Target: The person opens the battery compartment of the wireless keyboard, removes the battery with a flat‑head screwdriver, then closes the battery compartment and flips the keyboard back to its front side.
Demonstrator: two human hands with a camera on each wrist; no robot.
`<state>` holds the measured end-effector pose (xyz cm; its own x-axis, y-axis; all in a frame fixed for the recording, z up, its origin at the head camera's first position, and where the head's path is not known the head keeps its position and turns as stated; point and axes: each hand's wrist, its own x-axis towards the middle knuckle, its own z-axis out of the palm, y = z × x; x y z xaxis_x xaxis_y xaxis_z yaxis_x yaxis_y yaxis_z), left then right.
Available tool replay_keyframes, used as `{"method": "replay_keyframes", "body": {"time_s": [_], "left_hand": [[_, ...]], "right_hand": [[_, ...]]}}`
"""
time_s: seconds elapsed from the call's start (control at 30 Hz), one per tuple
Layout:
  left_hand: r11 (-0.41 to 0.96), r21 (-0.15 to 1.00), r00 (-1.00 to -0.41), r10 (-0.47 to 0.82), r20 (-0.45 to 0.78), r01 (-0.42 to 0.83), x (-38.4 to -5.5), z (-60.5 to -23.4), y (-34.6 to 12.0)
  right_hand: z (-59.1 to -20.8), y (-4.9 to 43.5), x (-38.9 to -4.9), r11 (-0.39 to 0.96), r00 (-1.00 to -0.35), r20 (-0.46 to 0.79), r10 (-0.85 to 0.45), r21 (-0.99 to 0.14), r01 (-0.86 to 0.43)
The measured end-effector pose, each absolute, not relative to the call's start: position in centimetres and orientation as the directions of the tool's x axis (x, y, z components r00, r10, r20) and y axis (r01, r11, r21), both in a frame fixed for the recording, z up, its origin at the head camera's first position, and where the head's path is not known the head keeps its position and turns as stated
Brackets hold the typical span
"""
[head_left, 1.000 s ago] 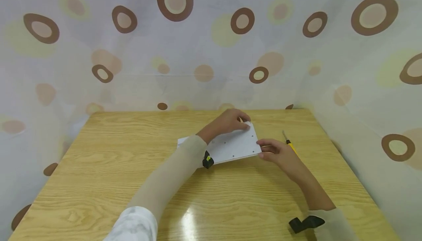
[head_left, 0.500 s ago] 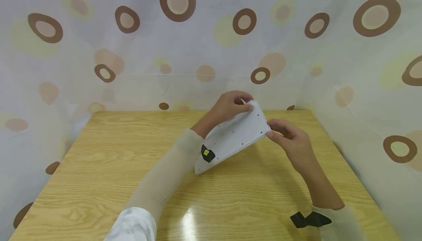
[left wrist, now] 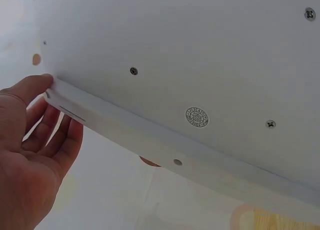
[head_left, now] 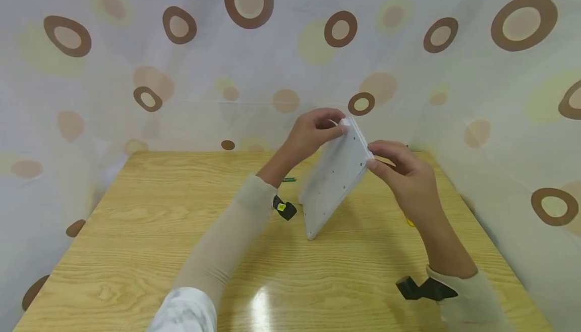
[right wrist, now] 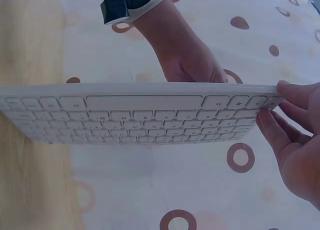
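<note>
A white keyboard [head_left: 333, 180] stands steeply tilted over the table, its lower left end down near the wood. Its underside, set with small screws, faces the head camera; in the left wrist view a round stamp shows on it too. From the right wrist view I see the rows of keys [right wrist: 150, 115] on the other face. My left hand [head_left: 310, 132] grips the upper far corner between thumb and fingers. At the upper near corner, my right hand [head_left: 406, 175] pinches the edge, thumb on one face and fingers on the other.
Behind the keyboard lies a small green cylinder [head_left: 289, 179], like a battery, on the wooden table [head_left: 181, 211]. A bit of a yellow handle [head_left: 410, 222] peeks out past my right hand, the rest hidden. Patterned cloth [head_left: 290, 59] rises behind and beside the table.
Both hands have lifted the right end of the keyboard, bringing it from nearly flat to steeply tilted. The green cylinder has come into view; my right hand now hides most of the yellow-handled tool.
</note>
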<state>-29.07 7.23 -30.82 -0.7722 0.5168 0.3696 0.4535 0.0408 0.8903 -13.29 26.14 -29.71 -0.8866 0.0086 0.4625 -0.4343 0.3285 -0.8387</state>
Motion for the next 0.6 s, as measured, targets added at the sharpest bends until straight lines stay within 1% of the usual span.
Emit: {"method": "replay_keyframes", "body": {"time_s": [0.17,0.37,0.47,0.6], "left_hand": [[-0.024,0.894,-0.774,0.49,0.401,0.448,-28.8,-30.9,6.6],[-0.041,0.888,-0.774,0.473,0.421,0.458,-28.6,-31.1,6.0],[-0.043,0.887,-0.777,0.465,0.425,0.46,-28.5,-31.1,5.8],[-0.027,0.871,-0.79,0.409,0.457,0.49,-27.5,-31.2,5.5]], "right_hand": [[-28.9,25.1,-13.6,0.349,-0.86,0.509,-0.045,-0.798,-0.491],[-28.7,24.3,-14.0,0.354,-0.846,0.527,-0.076,-0.779,-0.517],[-29.0,24.0,-14.1,0.314,-0.841,0.537,-0.075,-0.787,-0.531],[-29.6,23.7,-14.5,0.213,-0.83,0.552,-0.077,-0.804,-0.555]]}}
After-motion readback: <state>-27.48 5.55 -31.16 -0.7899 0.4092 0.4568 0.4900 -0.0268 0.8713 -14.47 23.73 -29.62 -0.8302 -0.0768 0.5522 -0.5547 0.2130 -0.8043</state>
